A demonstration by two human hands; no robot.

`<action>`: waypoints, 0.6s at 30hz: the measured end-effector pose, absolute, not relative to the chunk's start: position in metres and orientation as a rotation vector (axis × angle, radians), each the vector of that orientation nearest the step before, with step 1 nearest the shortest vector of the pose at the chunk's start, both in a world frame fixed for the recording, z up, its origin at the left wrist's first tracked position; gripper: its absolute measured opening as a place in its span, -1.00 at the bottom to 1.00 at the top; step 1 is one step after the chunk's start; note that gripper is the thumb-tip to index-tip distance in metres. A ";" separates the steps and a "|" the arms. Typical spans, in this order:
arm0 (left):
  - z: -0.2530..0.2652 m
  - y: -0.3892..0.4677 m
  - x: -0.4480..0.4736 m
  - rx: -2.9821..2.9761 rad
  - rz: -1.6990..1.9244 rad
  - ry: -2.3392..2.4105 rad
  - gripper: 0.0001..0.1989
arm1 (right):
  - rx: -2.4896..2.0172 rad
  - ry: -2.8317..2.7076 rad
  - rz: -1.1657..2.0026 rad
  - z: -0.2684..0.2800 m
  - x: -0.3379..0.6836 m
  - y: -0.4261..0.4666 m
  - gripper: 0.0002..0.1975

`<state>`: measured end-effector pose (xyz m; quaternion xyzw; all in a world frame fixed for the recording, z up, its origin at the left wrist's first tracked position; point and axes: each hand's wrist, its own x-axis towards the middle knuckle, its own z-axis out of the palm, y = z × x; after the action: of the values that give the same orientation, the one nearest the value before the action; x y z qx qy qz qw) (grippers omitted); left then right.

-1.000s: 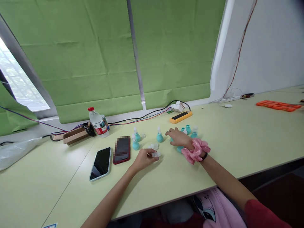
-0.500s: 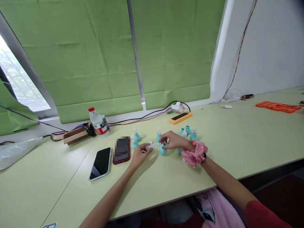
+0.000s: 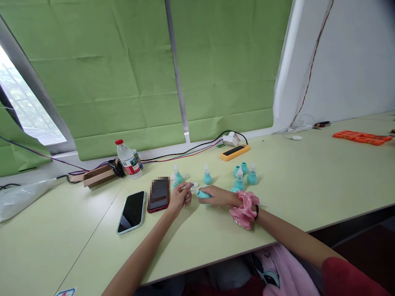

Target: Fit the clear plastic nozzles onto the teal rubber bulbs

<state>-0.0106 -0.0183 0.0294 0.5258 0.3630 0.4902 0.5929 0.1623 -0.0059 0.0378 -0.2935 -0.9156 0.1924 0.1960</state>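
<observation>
Between the finger and thumb of my left hand (image 3: 180, 195) is a small clear plastic nozzle (image 3: 194, 189). My right hand (image 3: 217, 195) is closed around a teal squeeze bulb (image 3: 203, 194), tilted with its mouth toward the nozzle. The two parts are close together; whether they touch I cannot tell. Behind my hands stands a teal bulb with a clear tip (image 3: 207, 176). More such bulbs stand left of it, one a teal bulb (image 3: 179, 177) partly beside my left hand. To the right are a tipped bulb (image 3: 252, 176) and an open-mouthed bulb (image 3: 244, 167).
Two phones lie left of my hands, one with a light case (image 3: 131, 212) and one in a red case (image 3: 159, 195). Behind them are a red-capped bottle (image 3: 128, 159) and a cardboard box (image 3: 99, 176). A yellow power strip (image 3: 235, 152) and orange trays (image 3: 361, 137) lie farther off.
My right hand has lifted the teal bulb and tipped it to the left. My left hand has drawn back slightly left and turned the clear nozzle toward the bulb's mouth.
</observation>
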 end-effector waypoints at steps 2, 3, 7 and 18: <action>0.031 -0.020 -0.010 1.188 1.102 0.796 -0.66 | -0.888 -2.508 0.387 0.037 0.160 -0.007 -0.90; 0.032 -0.020 -0.010 1.189 1.074 0.778 -0.66 | -0.911 -2.491 0.292 0.037 0.159 -0.007 -0.93; 0.032 -0.023 -0.010 1.256 0.976 0.758 -0.61 | -1.031 -2.482 0.004 0.034 0.157 -0.008 -0.92; 0.025 -0.018 -0.011 1.530 0.992 0.918 -0.61 | -1.245 -2.487 -0.169 0.029 0.153 -0.015 -0.82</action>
<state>-0.0110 -0.0178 0.0254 0.6388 0.3834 0.4142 0.5228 0.1530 -0.0151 0.0295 -0.4398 -0.8785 -0.0596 0.1767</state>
